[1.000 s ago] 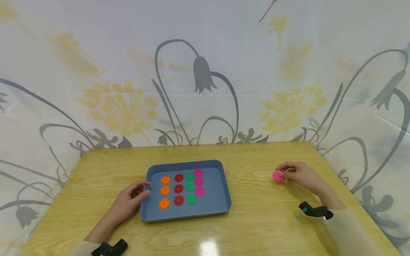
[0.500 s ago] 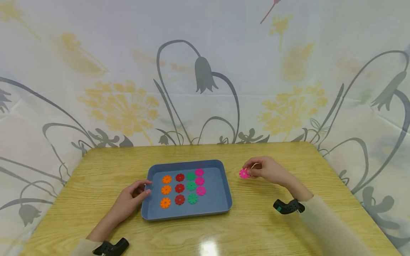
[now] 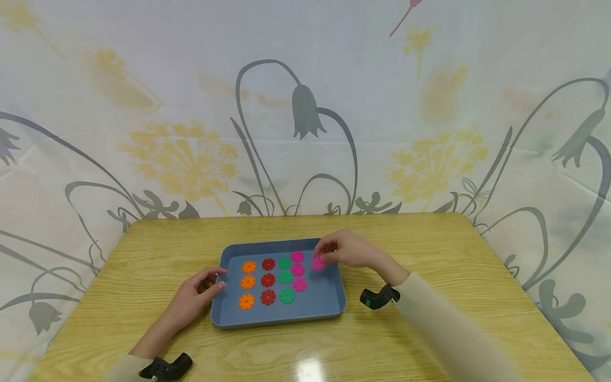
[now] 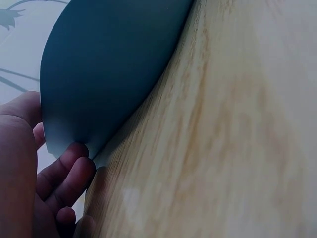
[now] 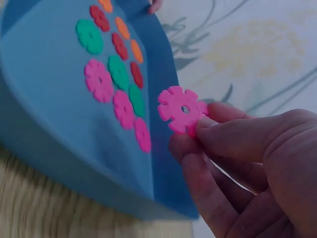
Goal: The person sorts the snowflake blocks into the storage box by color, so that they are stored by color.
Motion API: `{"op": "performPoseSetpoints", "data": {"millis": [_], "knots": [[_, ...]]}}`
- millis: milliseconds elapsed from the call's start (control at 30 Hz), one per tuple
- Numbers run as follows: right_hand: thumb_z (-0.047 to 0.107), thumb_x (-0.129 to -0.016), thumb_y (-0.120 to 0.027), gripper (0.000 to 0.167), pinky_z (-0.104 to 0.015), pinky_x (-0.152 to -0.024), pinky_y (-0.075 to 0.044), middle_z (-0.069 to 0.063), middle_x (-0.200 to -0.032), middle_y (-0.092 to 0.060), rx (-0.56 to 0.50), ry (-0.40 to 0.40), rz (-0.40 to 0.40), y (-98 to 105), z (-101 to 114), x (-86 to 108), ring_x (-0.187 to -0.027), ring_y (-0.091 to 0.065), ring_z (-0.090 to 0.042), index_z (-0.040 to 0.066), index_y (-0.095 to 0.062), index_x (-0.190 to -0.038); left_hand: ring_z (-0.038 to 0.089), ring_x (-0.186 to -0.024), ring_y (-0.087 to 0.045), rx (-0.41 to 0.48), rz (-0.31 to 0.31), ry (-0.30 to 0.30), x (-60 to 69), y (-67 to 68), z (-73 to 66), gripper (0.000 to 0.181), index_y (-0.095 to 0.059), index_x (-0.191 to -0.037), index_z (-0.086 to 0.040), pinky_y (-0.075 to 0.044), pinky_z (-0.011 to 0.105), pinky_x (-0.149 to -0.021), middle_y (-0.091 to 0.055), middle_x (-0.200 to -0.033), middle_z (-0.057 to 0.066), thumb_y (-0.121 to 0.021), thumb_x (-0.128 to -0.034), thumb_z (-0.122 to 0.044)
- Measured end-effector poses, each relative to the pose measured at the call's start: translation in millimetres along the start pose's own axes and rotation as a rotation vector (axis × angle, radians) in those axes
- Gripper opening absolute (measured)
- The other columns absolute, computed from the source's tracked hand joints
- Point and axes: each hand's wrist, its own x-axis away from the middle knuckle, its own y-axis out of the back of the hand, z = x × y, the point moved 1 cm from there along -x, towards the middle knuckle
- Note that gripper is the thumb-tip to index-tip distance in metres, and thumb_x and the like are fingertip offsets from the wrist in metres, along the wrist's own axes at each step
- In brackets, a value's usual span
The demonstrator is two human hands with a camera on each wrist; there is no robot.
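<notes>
A blue-grey tray [image 3: 322, 305] lies on the table with flower-shaped plastic discs in columns: orange [image 3: 247, 282], red [image 3: 268, 280], green [image 3: 285, 277] and pink [image 3: 299, 285]. At the tray's left end, my left hand [image 3: 190, 300] pinches the rim; in the left wrist view, fingertips [image 4: 77, 171] press the tray's outer wall. My right hand [image 3: 355, 252] is over the tray's far right part. Between thumb and fingers it pinches another pink notched disc [image 5: 177, 108], held above the tray floor, right of the pink column.
The wood-grain table [image 3: 410, 244] extends around the tray on all sides. Behind it hangs a pale cloth [image 3: 200, 95] with a flower print. A black device [image 3: 379, 298] is strapped to each wrist.
My right hand has carried the pink disc leftward from the table's right side to over the tray. The left hand has stayed at the tray's left rim.
</notes>
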Motion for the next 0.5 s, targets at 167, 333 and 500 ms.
{"op": "performPoseSetpoints", "data": {"millis": [167, 333, 500], "knots": [[0.01, -0.095, -0.068, 0.013, -0.03, -0.075, -0.053, 0.006, -0.093, -0.07, -0.052, 0.042, 0.094, -18, 5, -21.2, -0.083, -0.065, -0.01, 0.011, -0.076, -0.105, 0.014, -0.078, -0.054, -0.005, -0.001, 0.004, 0.4, 0.5, 0.1, 0.032, -0.064, -0.129, -0.009, -0.047, 0.027, -0.069, -0.057, -0.101, 0.005, -0.066, -0.0982, -0.019], [0.007, -0.093, -0.069, 0.015, -0.03, -0.076, -0.053, 0.001, -0.094, -0.071, -0.135, 0.06, 0.179, -32, 4, -32.9, -0.083, -0.065, -0.012, 0.005, -0.076, -0.107, 0.015, -0.078, -0.054, 0.0, 0.001, 0.005, 0.4, 1.2, -1.3, 0.032, -0.064, -0.128, -0.01, -0.047, 0.027, -0.07, -0.057, -0.101, 0.005, -0.066, -0.0981, -0.021], [0.006, -0.093, -0.07, 0.014, -0.03, -0.075, -0.054, 0.003, -0.095, -0.072, -0.169, 0.058, 0.193, -39, -5, -34.7, -0.083, -0.067, -0.013, 0.006, -0.076, -0.106, 0.015, -0.078, -0.054, -0.001, 0.001, -0.004, 0.3, 1.2, -0.5, 0.032, -0.064, -0.128, -0.01, -0.047, 0.027, -0.07, -0.057, -0.1, 0.005, -0.066, -0.0982, -0.02]]}}
